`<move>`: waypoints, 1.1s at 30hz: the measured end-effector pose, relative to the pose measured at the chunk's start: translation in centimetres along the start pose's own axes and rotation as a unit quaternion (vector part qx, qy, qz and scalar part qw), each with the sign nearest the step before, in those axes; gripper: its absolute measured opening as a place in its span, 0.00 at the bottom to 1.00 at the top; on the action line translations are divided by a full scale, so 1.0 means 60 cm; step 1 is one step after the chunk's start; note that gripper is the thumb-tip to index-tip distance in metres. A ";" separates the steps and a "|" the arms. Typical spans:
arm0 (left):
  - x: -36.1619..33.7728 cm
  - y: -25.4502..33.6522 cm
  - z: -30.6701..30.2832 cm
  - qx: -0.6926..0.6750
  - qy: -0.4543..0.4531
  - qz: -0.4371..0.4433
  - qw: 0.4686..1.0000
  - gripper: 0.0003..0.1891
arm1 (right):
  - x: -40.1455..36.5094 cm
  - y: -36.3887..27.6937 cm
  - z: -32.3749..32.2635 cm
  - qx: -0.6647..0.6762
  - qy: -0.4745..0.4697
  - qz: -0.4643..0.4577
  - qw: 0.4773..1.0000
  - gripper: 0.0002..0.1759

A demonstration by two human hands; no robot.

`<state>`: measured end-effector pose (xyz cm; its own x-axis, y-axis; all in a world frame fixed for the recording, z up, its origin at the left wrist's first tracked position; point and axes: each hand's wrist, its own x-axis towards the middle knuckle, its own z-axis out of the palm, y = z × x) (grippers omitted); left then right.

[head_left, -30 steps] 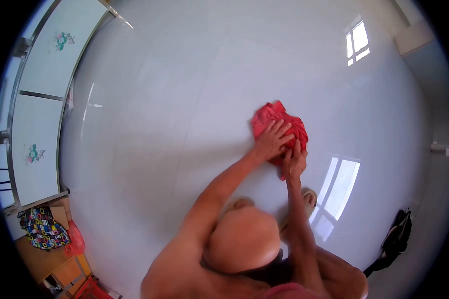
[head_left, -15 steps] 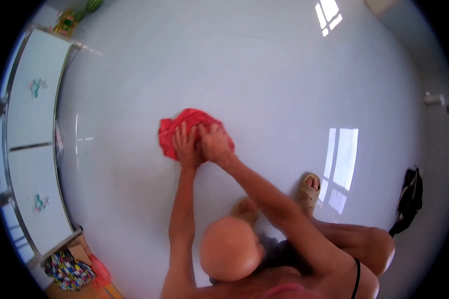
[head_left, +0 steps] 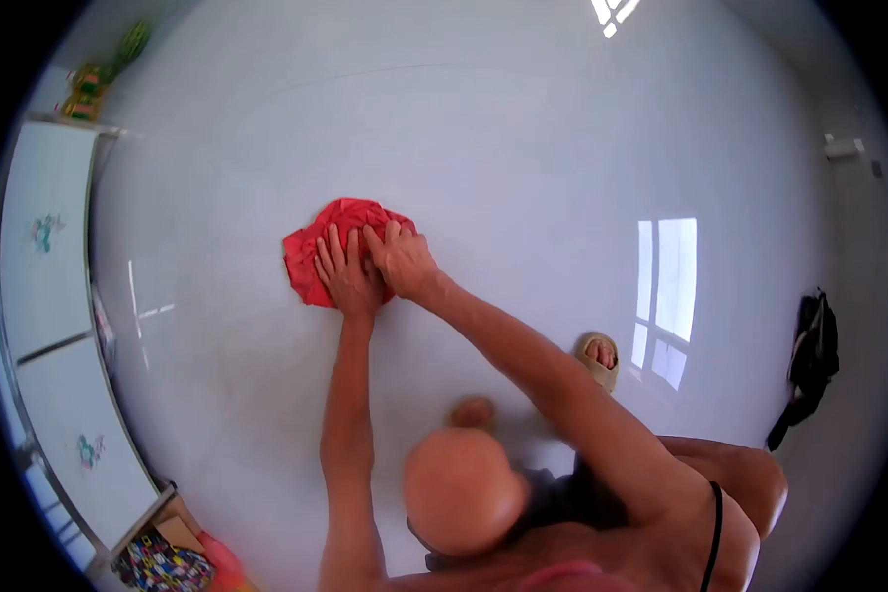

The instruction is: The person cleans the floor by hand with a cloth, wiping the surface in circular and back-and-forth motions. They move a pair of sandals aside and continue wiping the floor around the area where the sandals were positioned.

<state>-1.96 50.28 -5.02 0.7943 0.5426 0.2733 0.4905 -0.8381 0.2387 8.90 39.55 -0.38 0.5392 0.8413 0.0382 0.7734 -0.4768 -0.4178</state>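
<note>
A crumpled red cloth [head_left: 311, 259] lies bunched on the pale, glossy floor [head_left: 523, 158], ahead of my body. Flat on top of it rests my left hand [head_left: 353, 281], its fingers stretched out and apart. My right hand [head_left: 407, 264] is at the cloth's right side, close beside the left; its fingers are bent and pressed into the fabric. The fingertips of the right hand are partly hidden.
On the left stands a white cabinet [head_left: 49, 217] with flower prints. A patterned bag [head_left: 168, 564] and a box are at lower left. My sandalled foot [head_left: 598, 357] is at right, beyond my knee [head_left: 461, 493]. A black item [head_left: 809, 360] hangs by the right wall.
Both hands and the red cloth have shifted a little left and up in the view. The view itself has also moved somewhat.
</note>
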 end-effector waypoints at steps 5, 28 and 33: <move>0.098 0.147 0.078 -0.065 -0.015 0.074 0.995 0.29 | -0.013 0.160 -0.061 0.005 0.061 0.096 0.994 0.30; 0.005 0.444 0.098 -0.283 -0.169 0.315 0.890 0.34 | -0.326 0.344 -0.283 -0.061 -0.230 0.277 0.931 0.31; 0.004 0.440 0.096 -0.294 -0.179 0.311 0.886 0.34 | -0.339 0.399 -0.491 -0.187 -0.394 0.141 0.889 0.21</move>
<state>13.26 27.94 -4.00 0.9596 -0.1554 0.2346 -0.2706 -0.7378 0.6184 26.28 3.53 15.60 0.4423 0.5217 -0.7295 0.7802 -0.6250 0.0261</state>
